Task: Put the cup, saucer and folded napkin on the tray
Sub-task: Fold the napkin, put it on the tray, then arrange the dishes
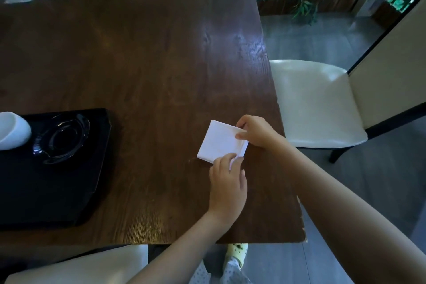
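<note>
A white folded napkin (219, 142) lies on the dark wooden table (149, 57) near its right edge. My right hand (255, 132) pinches the napkin's far right corner. My left hand (228, 184) pinches its near corner. A black tray (46, 191) sits at the table's left. On the tray rests a dark glass saucer (62, 139), and a white cup (12, 130) stands beside the saucer at the frame's left edge, partly cut off.
A cream padded chair (315, 104) stands to the right of the table. Another cream seat (80, 267) is below the table's near edge. My feet in patterned shoes (236, 255) show on the grey floor. Bamboo plants behind railings line the back.
</note>
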Action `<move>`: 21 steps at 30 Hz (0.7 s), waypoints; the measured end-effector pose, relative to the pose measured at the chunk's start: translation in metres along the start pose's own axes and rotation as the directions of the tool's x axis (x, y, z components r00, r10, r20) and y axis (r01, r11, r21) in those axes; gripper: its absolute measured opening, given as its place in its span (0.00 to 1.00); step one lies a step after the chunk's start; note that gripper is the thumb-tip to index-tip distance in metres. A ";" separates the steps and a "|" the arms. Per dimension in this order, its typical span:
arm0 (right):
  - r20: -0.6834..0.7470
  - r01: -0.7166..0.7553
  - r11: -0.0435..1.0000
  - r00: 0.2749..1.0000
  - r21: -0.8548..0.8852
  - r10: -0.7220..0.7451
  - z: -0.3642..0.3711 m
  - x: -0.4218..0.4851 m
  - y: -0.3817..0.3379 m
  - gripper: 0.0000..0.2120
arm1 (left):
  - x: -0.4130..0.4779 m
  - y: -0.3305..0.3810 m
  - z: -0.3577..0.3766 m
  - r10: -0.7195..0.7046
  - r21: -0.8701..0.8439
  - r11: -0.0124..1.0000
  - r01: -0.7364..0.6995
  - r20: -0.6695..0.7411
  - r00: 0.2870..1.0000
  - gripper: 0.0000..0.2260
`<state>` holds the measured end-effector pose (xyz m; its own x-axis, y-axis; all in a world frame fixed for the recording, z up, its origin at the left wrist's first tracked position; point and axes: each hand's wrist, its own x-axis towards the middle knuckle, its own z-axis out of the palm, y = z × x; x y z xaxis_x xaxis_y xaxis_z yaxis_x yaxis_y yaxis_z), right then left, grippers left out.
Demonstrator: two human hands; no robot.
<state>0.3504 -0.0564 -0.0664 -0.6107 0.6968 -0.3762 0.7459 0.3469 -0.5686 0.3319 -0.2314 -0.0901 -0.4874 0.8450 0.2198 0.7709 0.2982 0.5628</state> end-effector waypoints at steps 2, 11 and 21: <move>0.037 0.000 0.998 0.999 -0.058 0.002 -0.002 0.000 -0.003 0.13 | -0.005 0.001 -0.011 -0.355 -0.267 0.891 0.368 0.099 0.930 0.10; 0.194 -0.042 0.969 0.981 0.245 -0.006 -0.021 -0.007 -0.011 0.08 | 0.035 -0.004 -0.029 -0.704 -0.624 -0.094 0.776 0.593 0.391 0.15; -0.043 0.177 0.715 0.978 0.677 -0.202 -0.080 -0.022 -0.053 0.02 | 0.113 0.018 -0.094 -0.546 -0.872 0.319 0.372 0.152 0.824 0.11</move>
<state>0.3458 -0.0399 0.0307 -0.7367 0.6389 -0.2216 0.2450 -0.0533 -0.9681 0.2516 -0.1721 0.0200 -0.7600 0.6010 -0.2473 -0.2932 0.0226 0.9558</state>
